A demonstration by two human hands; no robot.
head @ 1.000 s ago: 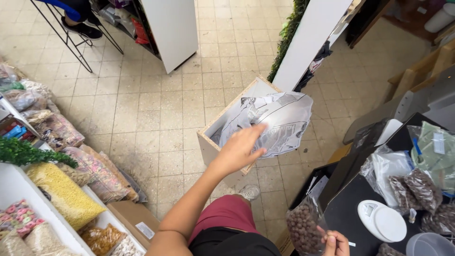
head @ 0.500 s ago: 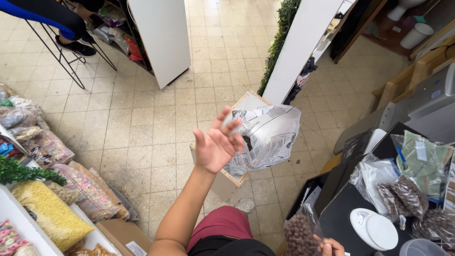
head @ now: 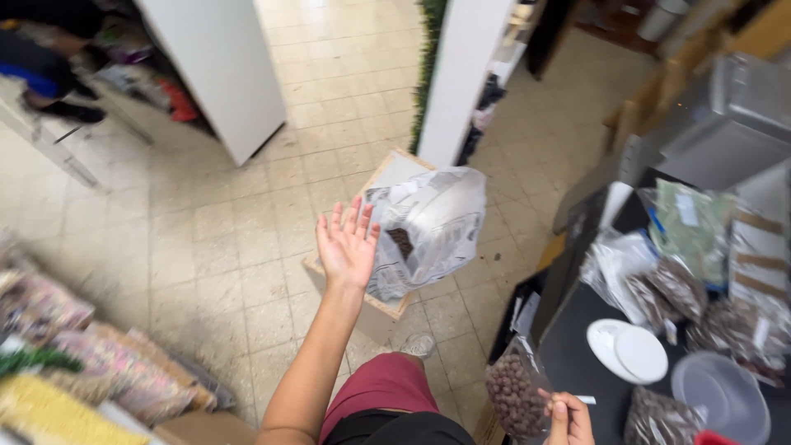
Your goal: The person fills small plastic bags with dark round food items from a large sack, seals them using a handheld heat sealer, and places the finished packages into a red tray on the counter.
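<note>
Over the cardboard box (head: pixel 387 306), left hand (head: pixel 346 245) is spread open, empty, clear bag (head: pixel 428 227) just right of its fingertips; right hand (head: pixel 568 419) pinches a brown-nugget bag (head: pixel 515 395)

A cardboard box (head: pixel 375 309) stands on the floor (head: pixel 247 231) mid-scene, with a plastic bag (head: pixel 428 227) above it, just right of the left hand (head: pixel 346 247). At the near right is the bench (head: pixel 577 363), carrying a round lid (head: pixel 628 350), a bowl (head: pixel 721 395) to the lid's right, and filled bags (head: pixel 700 288) farther back. Packets (head: pixel 91 363) lie near left.
</note>
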